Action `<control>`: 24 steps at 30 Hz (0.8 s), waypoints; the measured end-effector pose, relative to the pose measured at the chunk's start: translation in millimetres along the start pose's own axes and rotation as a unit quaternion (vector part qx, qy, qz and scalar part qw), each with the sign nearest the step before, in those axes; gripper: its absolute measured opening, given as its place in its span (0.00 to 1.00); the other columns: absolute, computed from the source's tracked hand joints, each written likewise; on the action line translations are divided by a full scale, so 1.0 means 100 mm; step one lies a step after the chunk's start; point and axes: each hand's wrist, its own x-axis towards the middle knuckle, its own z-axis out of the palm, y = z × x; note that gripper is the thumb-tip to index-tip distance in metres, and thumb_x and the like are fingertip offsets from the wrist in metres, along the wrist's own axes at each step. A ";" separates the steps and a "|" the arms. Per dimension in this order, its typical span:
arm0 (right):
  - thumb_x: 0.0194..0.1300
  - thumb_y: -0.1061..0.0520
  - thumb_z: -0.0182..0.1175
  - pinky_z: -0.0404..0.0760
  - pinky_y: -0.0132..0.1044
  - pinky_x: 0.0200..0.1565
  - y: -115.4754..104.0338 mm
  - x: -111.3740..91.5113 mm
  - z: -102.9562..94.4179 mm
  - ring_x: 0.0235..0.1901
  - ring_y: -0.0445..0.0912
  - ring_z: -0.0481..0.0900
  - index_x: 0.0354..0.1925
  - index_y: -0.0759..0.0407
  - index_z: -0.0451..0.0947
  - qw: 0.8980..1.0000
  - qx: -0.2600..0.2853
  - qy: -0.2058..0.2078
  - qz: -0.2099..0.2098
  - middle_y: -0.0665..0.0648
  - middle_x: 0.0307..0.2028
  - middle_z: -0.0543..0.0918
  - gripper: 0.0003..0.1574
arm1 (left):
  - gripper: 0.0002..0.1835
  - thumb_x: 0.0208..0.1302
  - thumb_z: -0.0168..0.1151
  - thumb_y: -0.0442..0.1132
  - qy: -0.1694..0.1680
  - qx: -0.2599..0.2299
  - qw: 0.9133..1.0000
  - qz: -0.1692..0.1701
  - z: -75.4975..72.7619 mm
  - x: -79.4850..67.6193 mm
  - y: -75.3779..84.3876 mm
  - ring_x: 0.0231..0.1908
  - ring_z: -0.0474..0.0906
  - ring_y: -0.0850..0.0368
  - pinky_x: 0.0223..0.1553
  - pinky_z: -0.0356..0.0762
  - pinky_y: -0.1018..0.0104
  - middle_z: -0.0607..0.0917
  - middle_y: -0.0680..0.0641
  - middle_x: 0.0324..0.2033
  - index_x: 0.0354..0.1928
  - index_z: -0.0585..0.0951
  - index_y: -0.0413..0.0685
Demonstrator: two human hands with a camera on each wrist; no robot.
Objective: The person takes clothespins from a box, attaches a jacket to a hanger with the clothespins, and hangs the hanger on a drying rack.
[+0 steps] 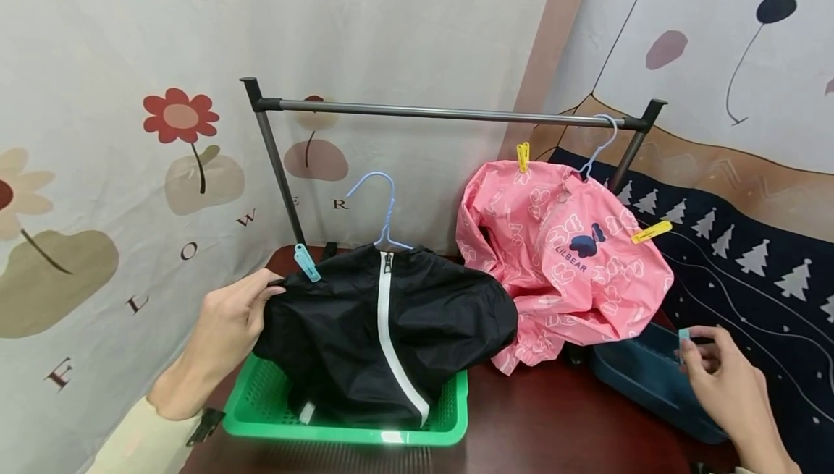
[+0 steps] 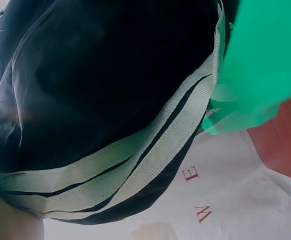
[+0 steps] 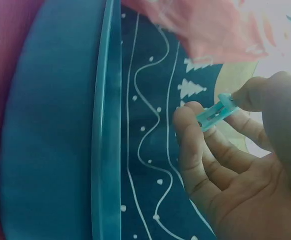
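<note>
My left hand (image 1: 231, 326) pinches the shoulder edge of a black zip jacket (image 1: 339, 336), which has a white zipper strip down its front. A blue wire hanger (image 1: 389, 213) pokes up from the jacket's collar, its hook below the rack's bar. Beside my left fingertips, a light-blue clothespin (image 1: 306, 263) is clipped on that shoulder. At the right, my right hand (image 1: 730, 380) holds another light-blue clothespin (image 3: 218, 112) between thumb and fingers, over a dark-blue bin (image 1: 641, 365). In the left wrist view, pale webbing (image 2: 180, 112) runs along the jacket's edge.
A pink jacket (image 1: 567, 257) hangs by a blue hanger from the grey metal rack (image 1: 417, 110), with yellow clothespins (image 1: 651, 232) on its shoulders. Under the black jacket stands a green basket (image 1: 459, 416) on the dark red table (image 1: 541, 423). Printed cloth covers the walls behind.
</note>
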 end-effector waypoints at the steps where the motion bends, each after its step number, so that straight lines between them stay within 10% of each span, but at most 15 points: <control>1: 0.81 0.53 0.58 0.70 0.23 0.24 -0.03 -0.01 0.01 0.24 0.15 0.74 0.61 0.59 0.75 1.000 0.006 0.004 -0.001 0.58 0.32 0.92 0.17 | 0.05 0.68 0.69 0.28 0.000 -0.001 1.000 0.000 0.00 0.00 0.00 0.28 0.81 0.61 0.36 0.73 0.75 0.90 0.51 0.36 0.39 0.85 0.45; 9: 0.76 0.59 0.60 0.75 0.18 0.28 -0.26 -0.09 0.05 0.27 0.18 0.78 0.63 0.57 0.78 0.999 0.043 0.029 0.012 0.52 0.36 0.91 0.19 | 0.02 0.72 0.67 0.32 -0.001 0.001 1.000 -0.005 0.01 0.00 0.01 0.28 0.80 0.61 0.36 0.74 0.73 0.90 0.48 0.34 0.40 0.85 0.46; 16: 0.74 0.56 0.65 0.70 0.11 0.37 -0.40 -0.14 0.09 0.30 0.17 0.77 0.58 0.53 0.83 0.993 0.069 0.080 0.054 0.23 0.35 0.78 0.16 | 0.03 0.71 0.68 0.30 -0.001 0.000 1.000 -0.009 0.03 -0.01 0.00 0.29 0.83 0.59 0.36 0.75 0.73 0.90 0.48 0.35 0.40 0.85 0.46; 24: 0.71 0.60 0.69 0.71 0.09 0.42 -0.53 -0.16 0.12 0.33 0.19 0.77 0.56 0.55 0.86 0.983 0.114 0.143 0.017 0.24 0.38 0.80 0.16 | 0.03 0.71 0.68 0.30 0.000 -0.002 1.000 -0.011 0.03 -0.02 -0.02 0.30 0.82 0.60 0.39 0.74 0.77 0.91 0.49 0.35 0.40 0.86 0.46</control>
